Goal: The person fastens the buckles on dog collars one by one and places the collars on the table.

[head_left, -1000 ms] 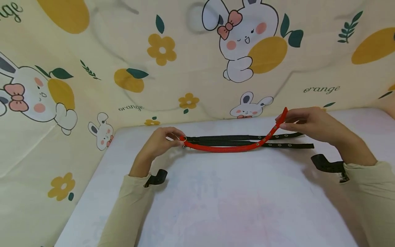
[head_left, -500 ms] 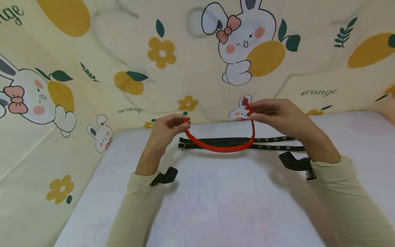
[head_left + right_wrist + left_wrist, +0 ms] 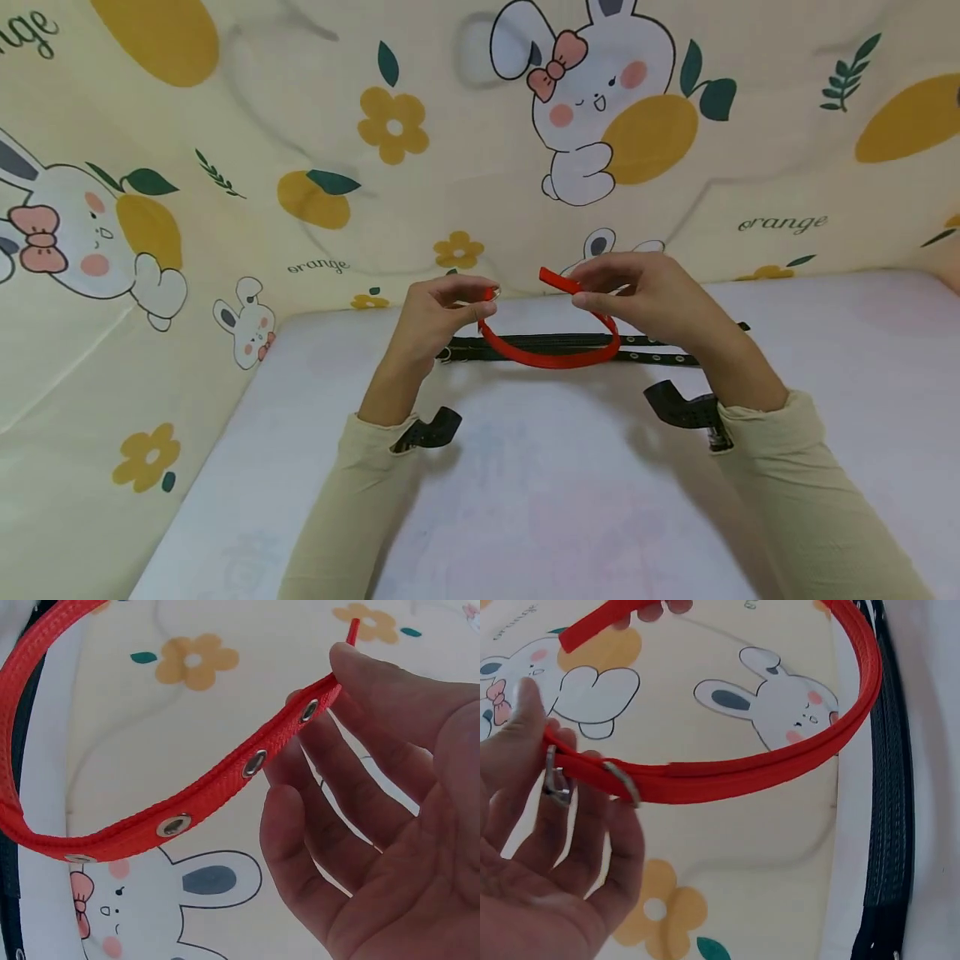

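Observation:
A red collar (image 3: 555, 360) hangs in a U between my two hands, raised off the table. My left hand (image 3: 444, 315) pinches its buckle end; in the left wrist view the metal buckle (image 3: 557, 780) and a keeper ring (image 3: 622, 782) show at the fingers. With thumb and fingers my right hand (image 3: 641, 292) holds the other end, its tip poking out toward the left hand. Metal eyelets (image 3: 255, 763) line that half of the collar in the right wrist view. Behind the red loop, two black collars (image 3: 525, 343) lie side by side on the table, partly covered by the hands.
The white table (image 3: 540, 483) meets a cream cloth backdrop (image 3: 480, 167) printed with rabbits and oranges just behind the black collars. Black wrist cameras (image 3: 431, 429) stick out from both sleeves.
Both hands have lifted the red collar from beside the black ones. The right hand has come leftward, the left a little rightward, bending the strap into a loop with its ends close together.

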Motion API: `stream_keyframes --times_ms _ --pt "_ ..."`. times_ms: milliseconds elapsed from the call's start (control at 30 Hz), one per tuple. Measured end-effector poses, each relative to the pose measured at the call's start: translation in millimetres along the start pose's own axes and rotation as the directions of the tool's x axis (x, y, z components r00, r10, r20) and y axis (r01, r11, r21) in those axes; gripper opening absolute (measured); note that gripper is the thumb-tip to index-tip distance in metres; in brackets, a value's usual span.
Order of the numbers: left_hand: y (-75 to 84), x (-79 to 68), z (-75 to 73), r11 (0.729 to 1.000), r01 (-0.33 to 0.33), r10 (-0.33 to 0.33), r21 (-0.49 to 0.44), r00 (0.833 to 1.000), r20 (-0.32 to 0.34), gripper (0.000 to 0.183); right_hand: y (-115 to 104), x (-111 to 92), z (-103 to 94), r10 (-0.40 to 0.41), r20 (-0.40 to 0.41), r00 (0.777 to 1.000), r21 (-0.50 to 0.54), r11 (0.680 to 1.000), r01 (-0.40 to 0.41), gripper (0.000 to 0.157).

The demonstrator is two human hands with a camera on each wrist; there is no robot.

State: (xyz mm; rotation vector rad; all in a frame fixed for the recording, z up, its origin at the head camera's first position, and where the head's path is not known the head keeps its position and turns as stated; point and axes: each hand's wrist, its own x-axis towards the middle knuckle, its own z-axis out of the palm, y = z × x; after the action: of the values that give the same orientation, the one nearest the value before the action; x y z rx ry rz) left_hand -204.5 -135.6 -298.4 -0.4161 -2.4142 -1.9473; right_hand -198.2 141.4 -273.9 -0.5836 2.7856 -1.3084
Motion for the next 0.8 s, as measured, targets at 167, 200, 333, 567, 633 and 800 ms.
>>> stream_keyframes --times_ms 167,200,333,567,633,800 --pt "0.7 -3.1 5.6 0.999 0.0 0.0 -0.052 1.0 -0.008 0.027 -4 2 6.6 -0.016 0.03 0.999 -0.037 0.999 0.017 0.027" --pt "0.8 -4.0 7.0 0.998 -0.005 0.004 -0.059 1.0 -0.01 0.027 -4 2 8.4 -0.026 0.037 0.999 -0.04 0.999 0.027 0.027" --pt "0.5 -6.2 12.5 0.996 -0.031 0.03 -0.088 0.999 -0.013 0.028 -6 3 13.7 -0.075 0.059 0.995 -0.047 0.996 0.078 0.026" --pt "3.6 -3.5 19.0 0.996 -0.066 0.067 -0.068 0.998 0.012 0.027 -12 3 17.1 -0.107 0.043 0.993 -0.04 0.993 0.109 0.021" --pt "4.1 -1.8 19.4 0.996 -0.071 0.072 -0.06 0.997 0.018 0.026 -13 4 17.6 -0.109 0.041 0.993 -0.043 0.993 0.11 0.02" --pt "4.8 -1.3 18.9 0.996 -0.067 0.068 -0.056 0.998 0.015 0.026 -15 5 19.5 -0.098 0.032 0.995 -0.046 0.994 0.099 0.021"
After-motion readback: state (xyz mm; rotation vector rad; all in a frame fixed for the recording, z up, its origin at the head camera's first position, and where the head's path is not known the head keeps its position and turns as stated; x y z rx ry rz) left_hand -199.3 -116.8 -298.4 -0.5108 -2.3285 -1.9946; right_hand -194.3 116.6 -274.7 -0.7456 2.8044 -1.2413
